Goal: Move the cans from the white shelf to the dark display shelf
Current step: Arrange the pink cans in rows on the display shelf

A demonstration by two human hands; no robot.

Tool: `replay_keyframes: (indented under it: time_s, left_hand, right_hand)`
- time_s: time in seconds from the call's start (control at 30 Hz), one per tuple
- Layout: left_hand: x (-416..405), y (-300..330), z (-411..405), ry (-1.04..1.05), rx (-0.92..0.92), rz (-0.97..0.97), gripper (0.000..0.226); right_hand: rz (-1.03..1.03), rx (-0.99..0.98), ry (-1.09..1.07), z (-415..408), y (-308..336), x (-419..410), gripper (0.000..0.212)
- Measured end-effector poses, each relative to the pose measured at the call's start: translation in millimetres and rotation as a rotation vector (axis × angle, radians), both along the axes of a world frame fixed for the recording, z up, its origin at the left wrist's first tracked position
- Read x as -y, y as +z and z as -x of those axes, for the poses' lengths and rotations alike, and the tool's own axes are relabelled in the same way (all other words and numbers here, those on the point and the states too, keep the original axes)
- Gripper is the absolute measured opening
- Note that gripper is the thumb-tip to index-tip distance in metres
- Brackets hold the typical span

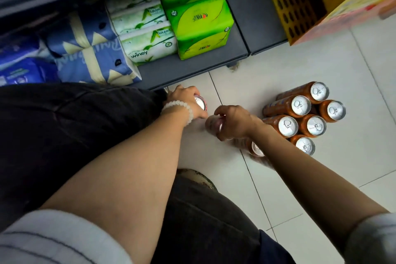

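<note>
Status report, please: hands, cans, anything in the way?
Left hand grips one can; right hand grips another can. Six orange cans upright on the floor tiles. No obstruction seen.

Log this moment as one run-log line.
left hand: grips can | right hand: grips second can | orange cans: upright on floor | dark shelf: no cans visible
</note>
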State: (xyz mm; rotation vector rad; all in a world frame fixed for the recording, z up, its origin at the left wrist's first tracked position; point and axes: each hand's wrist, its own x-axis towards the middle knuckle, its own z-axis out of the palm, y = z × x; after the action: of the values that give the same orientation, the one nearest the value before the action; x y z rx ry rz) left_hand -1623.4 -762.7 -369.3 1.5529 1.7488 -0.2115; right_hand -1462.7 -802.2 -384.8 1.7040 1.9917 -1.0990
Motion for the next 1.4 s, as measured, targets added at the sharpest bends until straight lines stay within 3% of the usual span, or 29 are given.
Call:
replay_keyframes:
  time_s: [0.17,0.37,0.5,0.67,0.83,1.07,1.4]
  left_hand:
    - [-8.3,47.2,12.0,0.011,0.048,-0.108,0.052]
    - [-4.0,113.6,31.5,-0.008,0.157,-0.242,0.047]
    - [2.2,167.6,47.0,-0.087,0.155,-0.433,0.053]
    - [0.3,243.4,74.5,-0.123,0.202,-0.574,0.043]
    - [-6.5,298.2,116.1,-0.05,0.25,-0.683,0.035]
    - [-27.3,349.9,206.2,0.031,0.154,-0.797,0.034]
    - [-53.5,341.7,357.5,0.161,-0.065,-0.75,0.042]
  right_hand:
    - [-0.083,-0.071,-0.101,1.7,51.6,-8.2,0.072]
    - [-0.357,-0.108,-0.092,7.5,131.5,-18.4,0.053]
    - [-0.502,-0.173,-0.073,20.6,186.0,-22.4,0.044]
    - [-0.635,-0.227,0.01,50.2,258.0,-33.2,0.054]
    - [-0.729,-0.364,-0.037,85.3,311.6,-51.8,0.058]
    - [-0.748,-0.464,0.058,169.4,362.0,-93.8,0.053]
    - [-0.629,-0.49,0.309,321.2,361.5,-158.8,0.05]
